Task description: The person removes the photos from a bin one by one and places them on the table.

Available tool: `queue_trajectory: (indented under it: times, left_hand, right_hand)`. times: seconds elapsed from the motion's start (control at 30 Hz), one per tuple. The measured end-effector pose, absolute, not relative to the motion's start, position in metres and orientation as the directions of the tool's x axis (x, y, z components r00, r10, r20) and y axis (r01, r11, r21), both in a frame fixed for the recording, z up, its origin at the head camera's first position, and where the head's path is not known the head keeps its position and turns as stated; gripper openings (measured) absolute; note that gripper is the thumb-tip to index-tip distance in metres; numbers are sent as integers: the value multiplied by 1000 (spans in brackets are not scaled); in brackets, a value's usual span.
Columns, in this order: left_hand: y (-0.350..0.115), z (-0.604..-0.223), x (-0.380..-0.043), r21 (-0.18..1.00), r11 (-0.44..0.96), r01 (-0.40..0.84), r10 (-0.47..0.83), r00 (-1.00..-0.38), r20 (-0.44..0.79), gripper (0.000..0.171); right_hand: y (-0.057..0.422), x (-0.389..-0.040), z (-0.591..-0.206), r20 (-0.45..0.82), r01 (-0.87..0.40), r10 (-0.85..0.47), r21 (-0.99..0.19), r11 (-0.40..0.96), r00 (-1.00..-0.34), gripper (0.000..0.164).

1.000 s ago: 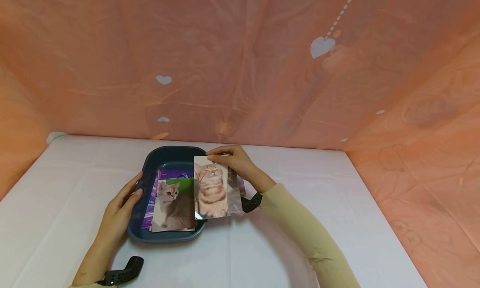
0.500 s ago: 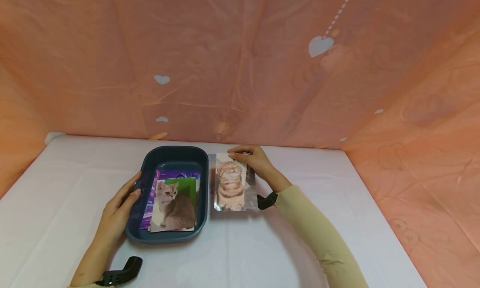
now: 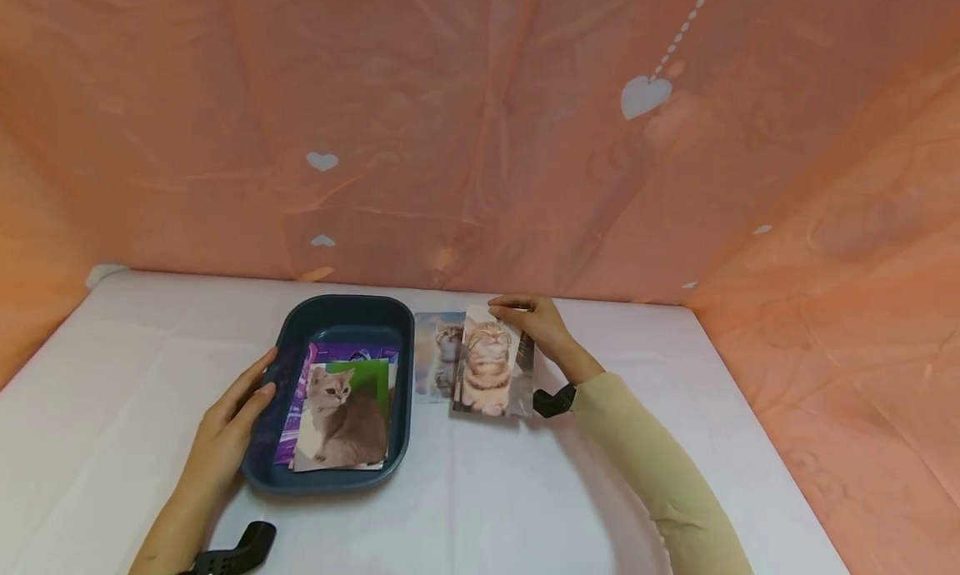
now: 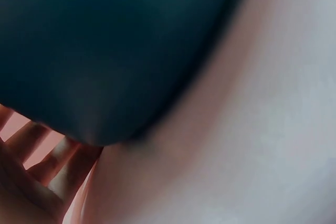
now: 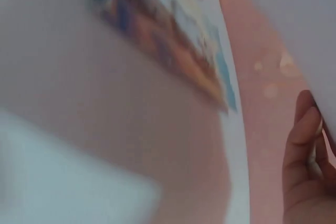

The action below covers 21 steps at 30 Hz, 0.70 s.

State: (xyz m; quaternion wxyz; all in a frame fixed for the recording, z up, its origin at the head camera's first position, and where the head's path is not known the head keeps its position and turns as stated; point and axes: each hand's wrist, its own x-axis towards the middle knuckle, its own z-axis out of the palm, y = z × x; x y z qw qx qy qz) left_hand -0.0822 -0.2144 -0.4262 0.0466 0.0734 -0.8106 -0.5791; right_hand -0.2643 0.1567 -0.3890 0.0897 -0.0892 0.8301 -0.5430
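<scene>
My right hand (image 3: 543, 325) pinches the top edge of a photo card of a ginger cat (image 3: 487, 371); in the right wrist view the card's pale back (image 5: 299, 3) is near the fingertips. Partly covered behind it, a photo card of a kitten (image 3: 435, 358) lies on the table beside the tray. A dark blue tray (image 3: 352, 312) holds a photo card of a grey-brown cat (image 3: 348, 425) over other cards, including a purple card (image 3: 322, 352). With fingers extended, my left hand (image 3: 228, 417) touches the tray's left side, also visible in the left wrist view.
A white cloth (image 3: 637, 450) covers the table. Behind it and at the sides hangs an orange sheet (image 3: 480, 142) with pale hearts. A black band (image 3: 232, 554) is worn on the left wrist and another black band (image 3: 555, 402) on the right.
The right hand has carried the ginger cat card rightward, off the tray's right edge and past it. The kitten card beside the tray has come into sight. The left hand stays at the tray.
</scene>
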Motion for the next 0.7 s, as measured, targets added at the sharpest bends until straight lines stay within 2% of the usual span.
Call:
queue_trajectory:
  times: [0.37, 0.7]
  left_hand:
    - [-214, -432, -85, 933, 356, -54, -186, -982, 14, 49]
    - [-218, -434, -81, 931, 361, -52, -175, -984, 13, 49]
  right_hand:
    - [191, -281, -400, -61, -27, -199, -911, 411, -978, 30]
    - [203, -295, -412, -93, -51, -301, -897, 439, -949, 30]
